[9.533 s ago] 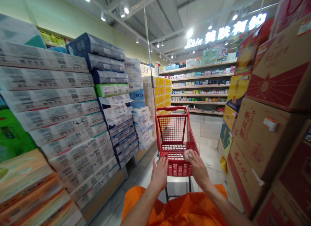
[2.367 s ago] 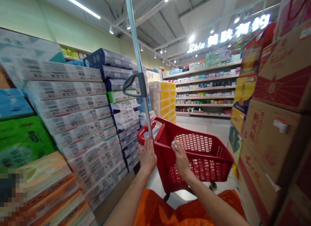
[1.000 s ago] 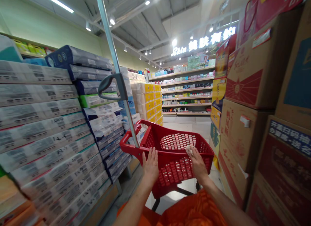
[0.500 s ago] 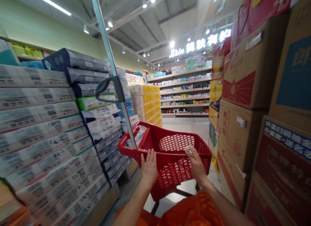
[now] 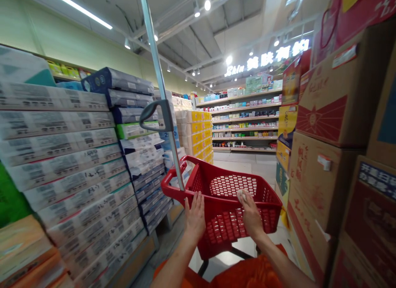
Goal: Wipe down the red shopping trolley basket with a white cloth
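Observation:
A red plastic shopping cart (image 5: 222, 209) stands sideways in front of me, its basket holding nothing that I can see. My left hand (image 5: 194, 216) rests on its near side by the handle end, fingers stretched out. Farther right, my right hand (image 5: 250, 211) lies against the near rim, fingers wrapped round a small whitish cloth (image 5: 243, 196). A metal pole (image 5: 161, 81) with a grey loop handle (image 5: 157, 116) rises from the cart's left end.
Tall stacks of white packages (image 5: 62, 135) and blue packages (image 5: 128, 83) line the left. Cardboard boxes (image 5: 324, 168) are piled close on the right. Beyond the cart are yellow packs (image 5: 201, 131) and stocked shelves (image 5: 244, 119).
The view has turned slightly left, so the cart and stacks appear farther right. Both hands are still on the cart, and the cloth is still in my right hand.

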The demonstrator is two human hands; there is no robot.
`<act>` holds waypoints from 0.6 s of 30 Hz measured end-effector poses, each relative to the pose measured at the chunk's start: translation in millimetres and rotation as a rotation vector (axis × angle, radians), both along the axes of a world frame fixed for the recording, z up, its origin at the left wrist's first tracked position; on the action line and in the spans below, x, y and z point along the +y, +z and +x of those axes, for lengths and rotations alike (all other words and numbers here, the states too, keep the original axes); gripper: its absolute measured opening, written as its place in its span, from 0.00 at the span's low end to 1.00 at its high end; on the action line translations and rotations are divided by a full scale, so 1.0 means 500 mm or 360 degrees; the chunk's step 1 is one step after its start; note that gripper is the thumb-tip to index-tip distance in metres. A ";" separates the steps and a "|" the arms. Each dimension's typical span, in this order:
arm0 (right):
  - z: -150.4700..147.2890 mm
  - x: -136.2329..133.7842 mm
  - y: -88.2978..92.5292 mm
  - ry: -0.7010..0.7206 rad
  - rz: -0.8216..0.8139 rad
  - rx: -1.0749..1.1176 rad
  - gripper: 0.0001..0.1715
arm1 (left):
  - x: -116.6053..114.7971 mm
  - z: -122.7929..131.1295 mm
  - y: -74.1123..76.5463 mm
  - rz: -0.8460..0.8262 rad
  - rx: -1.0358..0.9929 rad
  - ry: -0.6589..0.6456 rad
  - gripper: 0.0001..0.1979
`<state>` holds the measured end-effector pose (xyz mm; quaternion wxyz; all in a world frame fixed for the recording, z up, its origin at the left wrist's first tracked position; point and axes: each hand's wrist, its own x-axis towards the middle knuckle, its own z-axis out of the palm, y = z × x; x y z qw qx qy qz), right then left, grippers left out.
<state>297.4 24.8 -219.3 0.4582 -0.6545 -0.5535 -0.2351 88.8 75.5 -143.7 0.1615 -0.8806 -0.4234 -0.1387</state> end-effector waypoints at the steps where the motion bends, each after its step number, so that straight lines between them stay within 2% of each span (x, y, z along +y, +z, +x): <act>1: 0.006 -0.001 -0.002 -0.0038 0.0028 0.0027 0.47 | -0.001 -0.002 0.000 -0.0014 -0.0005 -0.0007 0.35; 3: -0.010 0.006 0.002 -0.0002 0.0035 0.0040 0.47 | -0.003 -0.003 0.001 -0.0054 -0.0010 -0.0012 0.35; 7: -0.123 0.039 0.035 0.0316 -0.0037 -0.0039 0.46 | 0.000 -0.012 0.009 -0.0006 -0.0024 -0.0016 0.33; 9: -0.154 0.051 0.046 0.0423 -0.0069 -0.0095 0.45 | 0.007 -0.024 0.012 0.0090 -0.0058 0.0038 0.32; 11: -0.142 0.053 0.044 0.0397 -0.0057 -0.0105 0.46 | 0.014 -0.037 0.014 0.0150 -0.0077 0.0088 0.32; 15: -0.073 0.041 0.023 0.0146 0.0046 0.0007 0.47 | 0.020 -0.044 0.014 0.0166 -0.0068 0.0089 0.32; 18: -0.094 0.041 0.023 0.0198 0.0046 0.0004 0.46 | 0.016 -0.037 0.009 0.0172 -0.0091 0.0084 0.32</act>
